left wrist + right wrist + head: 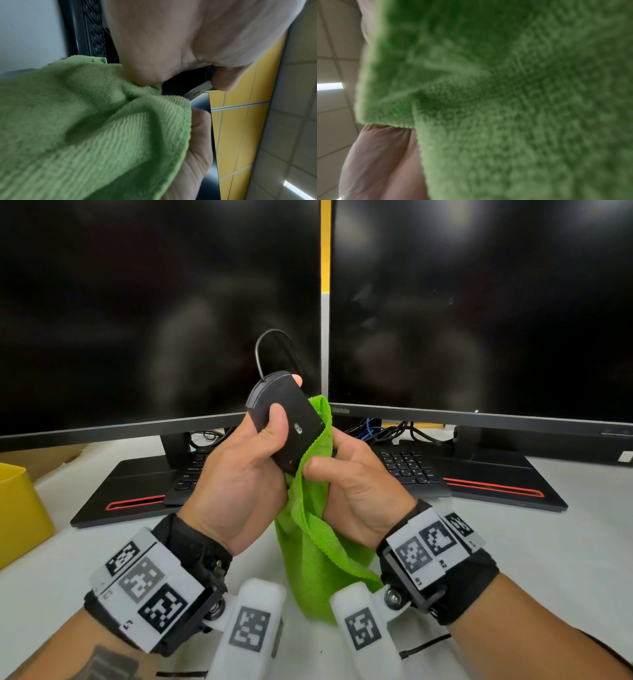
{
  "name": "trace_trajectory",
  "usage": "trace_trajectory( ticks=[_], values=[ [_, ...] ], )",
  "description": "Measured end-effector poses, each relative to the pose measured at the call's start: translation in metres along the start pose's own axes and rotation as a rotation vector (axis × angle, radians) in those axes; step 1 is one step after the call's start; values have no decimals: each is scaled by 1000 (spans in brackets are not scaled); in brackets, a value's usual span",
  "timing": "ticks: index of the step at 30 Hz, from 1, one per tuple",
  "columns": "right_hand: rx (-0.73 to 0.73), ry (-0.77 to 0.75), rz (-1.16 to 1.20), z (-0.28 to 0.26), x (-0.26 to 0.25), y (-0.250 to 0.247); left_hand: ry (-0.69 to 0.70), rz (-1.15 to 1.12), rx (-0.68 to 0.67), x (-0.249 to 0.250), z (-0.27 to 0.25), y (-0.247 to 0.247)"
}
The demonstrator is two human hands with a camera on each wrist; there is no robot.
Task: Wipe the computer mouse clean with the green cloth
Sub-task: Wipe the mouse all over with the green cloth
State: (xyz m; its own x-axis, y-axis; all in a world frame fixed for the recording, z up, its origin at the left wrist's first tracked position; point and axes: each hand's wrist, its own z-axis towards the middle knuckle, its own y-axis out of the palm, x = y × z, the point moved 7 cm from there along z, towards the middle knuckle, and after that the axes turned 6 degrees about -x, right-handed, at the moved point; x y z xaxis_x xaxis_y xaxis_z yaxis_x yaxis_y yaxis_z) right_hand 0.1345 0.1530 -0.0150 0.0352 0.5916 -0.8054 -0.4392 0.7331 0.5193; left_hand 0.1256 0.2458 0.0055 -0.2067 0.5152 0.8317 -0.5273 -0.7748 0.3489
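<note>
Fingers of the right hand (pixel 356 474) are hidden behind the cloth (pixel 318 546), which is gripped there and fills the blurry right wrist view. The mouse (pixel 286 422), black with its underside shown, is held up by the left hand (pixel 239 470), before two monitors (pixel 154 302).

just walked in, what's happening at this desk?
A person is cleaning a black wired computer mouse held up in front of two dark monitors. The left hand grips the mouse with its underside facing the camera, thumb on that face. The right hand holds a green cloth bunched against the mouse's right edge and back; the rest of the cloth hangs toward the desk. A keyboard sits behind the hands.
</note>
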Motion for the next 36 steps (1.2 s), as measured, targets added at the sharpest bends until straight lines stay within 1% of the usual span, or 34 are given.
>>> trace_trajectory(
  ticks=[4, 11, 15, 21, 28, 33, 36],
  values=[
    [-58, -2, -4, -1, 2, 2, 4, 0, -1, 0, -1, 1],
    [-106, -5, -21, -1, 1, 6, -5, 13, 30, -5, -3, 6],
    [-75, -44, -69, 1, 0, 5, -3, 22, 51, -5, -3, 5],
    [-46, -54, -77, 1, 1, 0, 0, -8, 32, -4, -2, 1],
    [-107, -39, -88, 0, 0, 4, -2, -9, 28, -5, -3, 2],
    [-32, -111, -163, 3, -1, 1, -5, -1, 55, -6, -3, 3],
    [-36, -130, -213, 2, -3, 1, -10, 8, 44, -6, -3, 3]
  ],
)
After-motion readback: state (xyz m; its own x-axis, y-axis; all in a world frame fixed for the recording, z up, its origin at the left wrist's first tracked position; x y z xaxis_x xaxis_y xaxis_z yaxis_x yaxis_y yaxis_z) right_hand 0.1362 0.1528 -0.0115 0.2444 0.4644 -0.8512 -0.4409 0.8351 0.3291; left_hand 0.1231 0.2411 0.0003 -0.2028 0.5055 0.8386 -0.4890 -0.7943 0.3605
